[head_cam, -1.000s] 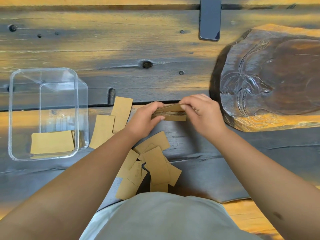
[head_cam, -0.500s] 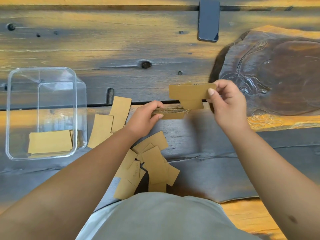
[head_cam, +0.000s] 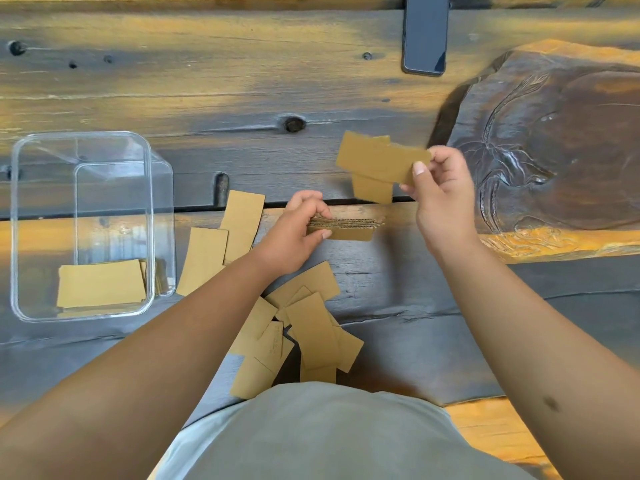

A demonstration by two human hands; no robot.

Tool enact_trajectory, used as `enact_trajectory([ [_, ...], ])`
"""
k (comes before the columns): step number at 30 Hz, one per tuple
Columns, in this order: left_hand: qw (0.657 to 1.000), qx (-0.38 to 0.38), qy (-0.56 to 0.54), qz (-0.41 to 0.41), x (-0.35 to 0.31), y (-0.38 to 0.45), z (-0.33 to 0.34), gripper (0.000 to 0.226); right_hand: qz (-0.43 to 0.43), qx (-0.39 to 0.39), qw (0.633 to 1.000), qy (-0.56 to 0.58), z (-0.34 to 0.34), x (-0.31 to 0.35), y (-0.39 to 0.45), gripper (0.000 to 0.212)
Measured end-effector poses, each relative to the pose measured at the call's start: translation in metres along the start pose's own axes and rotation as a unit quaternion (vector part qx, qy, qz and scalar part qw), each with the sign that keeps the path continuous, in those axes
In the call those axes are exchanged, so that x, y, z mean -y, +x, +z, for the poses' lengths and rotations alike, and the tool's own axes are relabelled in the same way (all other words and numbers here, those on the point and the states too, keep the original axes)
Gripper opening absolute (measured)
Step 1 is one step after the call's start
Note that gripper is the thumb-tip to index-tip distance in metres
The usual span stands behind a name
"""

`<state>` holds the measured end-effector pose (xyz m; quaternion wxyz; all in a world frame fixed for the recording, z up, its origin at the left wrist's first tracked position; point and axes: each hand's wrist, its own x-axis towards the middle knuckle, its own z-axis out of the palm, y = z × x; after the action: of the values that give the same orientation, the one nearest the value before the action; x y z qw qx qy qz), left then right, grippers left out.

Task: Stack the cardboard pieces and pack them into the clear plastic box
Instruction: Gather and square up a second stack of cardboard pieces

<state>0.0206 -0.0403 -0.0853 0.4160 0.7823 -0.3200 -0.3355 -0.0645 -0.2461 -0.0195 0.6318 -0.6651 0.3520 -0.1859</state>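
My left hand (head_cam: pixel 294 233) grips a flat stack of brown cardboard pieces (head_cam: pixel 349 228) by its left end, edge toward me, just above the table. My right hand (head_cam: pixel 440 192) pinches a few lifted cardboard pieces (head_cam: pixel 377 164), fanned unevenly, up and to the right of the stack. The clear plastic box (head_cam: pixel 149 220) stands at the left with a small pile of cardboard (head_cam: pixel 100 284) in its near end. Loose cardboard pieces (head_cam: pixel 311 327) lie scattered near my body, and two more cardboard pieces (head_cam: pixel 221 240) lie beside the box.
A dark phone (head_cam: pixel 425 32) lies at the table's far edge. A large carved wooden slab (head_cam: pixel 561 143) fills the right side, close to my right hand. The wooden table (head_cam: pixel 207 81) has knots and a seam running across its middle.
My right hand has taken a few pieces off the stack and lifted them up and to the right. My left hand keeps the stack where it was.
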Motion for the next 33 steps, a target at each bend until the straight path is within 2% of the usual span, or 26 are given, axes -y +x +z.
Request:
enact_trajectory([
  [4,0.998,-0.01,-0.056,-0.027,0.0,0.006,0.002,0.03,0.052,0.094,0.993,-0.043,0.02,-0.014,-0.008,0.025],
  [7,0.994,-0.015,-0.09,-0.054,0.0,0.006,0.003,0.03,0.058,0.114,0.99,-0.056,0.026,-0.02,-0.015,0.025],
  [10,0.995,-0.026,-0.082,-0.046,0.001,0.006,0.003,0.03,0.067,0.087,0.993,-0.033,0.026,-0.02,-0.015,0.023],
  [14,0.998,-0.02,-0.051,-0.035,0.002,0.005,0.003,0.023,0.072,0.036,0.995,0.058,0.025,-0.011,-0.009,0.02],
  [20,0.999,-0.025,-0.028,-0.02,0.003,0.002,0.005,0.031,0.047,-0.054,0.986,0.15,0.0,-0.002,0.01,0.015],
  [22,0.998,-0.04,-0.031,-0.04,0.004,0.001,0.009,0.043,0.027,-0.049,0.995,0.085,-0.008,-0.007,0.012,0.017],
  [25,0.997,-0.039,-0.037,-0.056,0.006,0.002,0.013,0.059,0.015,0.011,0.997,-0.076,-0.016,-0.027,0.007,0.022],
  [28,0.998,-0.053,-0.006,-0.04,0.007,0.003,0.012,0.041,0.044,0.093,0.981,-0.164,-0.018,-0.047,-0.002,0.028],
  [30,0.998,-0.064,0.022,-0.012,0.007,0.003,0.012,0.047,0.064,0.139,0.97,-0.187,-0.017,-0.055,-0.007,0.032],
  [33,0.997,-0.06,0.042,0.017,0.006,0.002,0.013,0.037,0.067,0.188,0.954,-0.221,-0.015,-0.06,-0.01,0.034],
])
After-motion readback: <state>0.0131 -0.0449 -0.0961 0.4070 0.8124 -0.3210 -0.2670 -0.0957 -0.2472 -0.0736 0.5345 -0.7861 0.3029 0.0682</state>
